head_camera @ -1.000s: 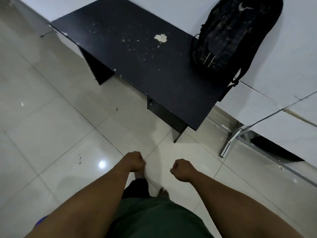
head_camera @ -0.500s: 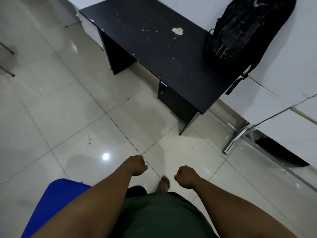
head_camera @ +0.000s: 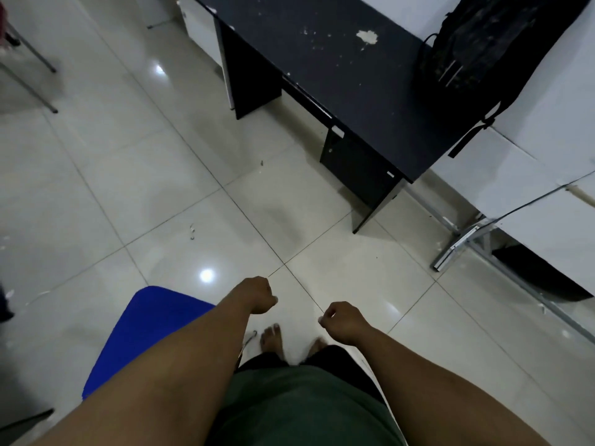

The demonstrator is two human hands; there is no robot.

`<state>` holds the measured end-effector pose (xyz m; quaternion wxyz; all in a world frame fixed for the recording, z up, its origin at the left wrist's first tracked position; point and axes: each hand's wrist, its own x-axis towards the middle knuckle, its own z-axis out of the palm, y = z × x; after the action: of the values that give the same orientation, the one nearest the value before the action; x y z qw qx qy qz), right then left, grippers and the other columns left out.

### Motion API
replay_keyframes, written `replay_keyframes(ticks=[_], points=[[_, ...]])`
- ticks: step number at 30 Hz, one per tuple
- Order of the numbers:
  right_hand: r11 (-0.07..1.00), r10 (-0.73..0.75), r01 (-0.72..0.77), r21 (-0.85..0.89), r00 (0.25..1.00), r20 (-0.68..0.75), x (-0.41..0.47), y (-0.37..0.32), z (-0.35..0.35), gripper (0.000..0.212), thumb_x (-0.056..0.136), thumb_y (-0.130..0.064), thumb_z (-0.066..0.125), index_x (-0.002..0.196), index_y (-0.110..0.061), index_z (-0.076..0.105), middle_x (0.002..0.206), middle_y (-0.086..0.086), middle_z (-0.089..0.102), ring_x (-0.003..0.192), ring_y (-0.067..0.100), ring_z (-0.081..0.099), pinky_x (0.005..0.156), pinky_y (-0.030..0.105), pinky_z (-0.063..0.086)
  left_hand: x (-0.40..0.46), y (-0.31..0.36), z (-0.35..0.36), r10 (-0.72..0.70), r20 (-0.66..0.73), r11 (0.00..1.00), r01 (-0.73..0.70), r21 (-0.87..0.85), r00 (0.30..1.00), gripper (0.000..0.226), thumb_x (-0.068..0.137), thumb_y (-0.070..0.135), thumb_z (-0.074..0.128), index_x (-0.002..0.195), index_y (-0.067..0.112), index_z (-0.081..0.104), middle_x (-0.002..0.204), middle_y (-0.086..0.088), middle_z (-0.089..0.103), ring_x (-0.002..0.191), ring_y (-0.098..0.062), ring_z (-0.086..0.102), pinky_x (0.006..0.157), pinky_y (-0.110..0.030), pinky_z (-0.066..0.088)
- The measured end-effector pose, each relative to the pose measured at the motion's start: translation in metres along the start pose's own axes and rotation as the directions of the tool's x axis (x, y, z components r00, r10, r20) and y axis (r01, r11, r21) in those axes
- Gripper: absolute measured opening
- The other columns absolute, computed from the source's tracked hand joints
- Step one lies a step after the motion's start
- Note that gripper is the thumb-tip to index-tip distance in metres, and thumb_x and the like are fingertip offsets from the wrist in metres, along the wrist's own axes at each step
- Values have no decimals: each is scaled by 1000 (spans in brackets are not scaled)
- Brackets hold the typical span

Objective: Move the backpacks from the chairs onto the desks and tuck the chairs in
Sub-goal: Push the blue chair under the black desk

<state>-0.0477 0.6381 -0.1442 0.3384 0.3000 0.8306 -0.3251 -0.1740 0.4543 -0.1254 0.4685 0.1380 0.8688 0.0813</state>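
A dark backpack [head_camera: 483, 43] stands on the right end of a black desk [head_camera: 347, 75], leaning against the white wall, one strap hanging over the desk's edge. A blue chair [head_camera: 148, 333] shows at the lower left, partly hidden behind my left forearm. My left hand [head_camera: 259, 294] and my right hand [head_camera: 343, 320] hang over the tiled floor with fingers curled into fists, holding nothing. Both hands are well short of the desk and apart from the chair.
Thin metal chair legs [head_camera: 35, 75] stand at the upper left. A metal frame foot [head_camera: 460, 246] of a white partition sits on the floor at the right. My bare feet [head_camera: 272, 339] stand on glossy tiles.
The view has swung left and back from the desk, bringing more of the blue chair into sight at lower left. Both hands stay curled and empty.
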Motion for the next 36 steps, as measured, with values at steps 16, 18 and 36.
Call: replay_keyframes(ticks=[16, 18, 36], points=[[994, -59, 57, -94, 998, -20, -88, 49, 76, 28, 92, -33, 61, 103, -8, 69, 112, 7, 68, 107, 24, 62, 84, 28, 47, -92, -26, 104, 2, -33, 998, -4, -57, 999, 40, 97, 33, 50, 122, 3, 59, 124, -12, 62, 113, -26, 58, 92, -33, 49], [991, -66, 65, -117, 998, -4, -105, 57, 92, 30, 92, -31, 61, 100, -4, 70, 107, 9, 70, 103, 25, 64, 84, 31, 51, -108, -31, 124, -8, -13, 1000, 8, -14, 1000, 42, 97, 34, 50, 126, 5, 56, 127, -11, 60, 116, -26, 57, 95, -33, 49], [985, -57, 62, -163, 998, 30, -191, 48, 204, 24, 91, -28, 58, 98, -6, 65, 105, 10, 70, 101, 25, 63, 80, 30, 49, -201, -114, 191, -15, -39, 999, 17, 48, 999, 49, 101, 39, 44, 139, 8, 47, 138, -7, 52, 117, -24, 55, 100, -35, 46]])
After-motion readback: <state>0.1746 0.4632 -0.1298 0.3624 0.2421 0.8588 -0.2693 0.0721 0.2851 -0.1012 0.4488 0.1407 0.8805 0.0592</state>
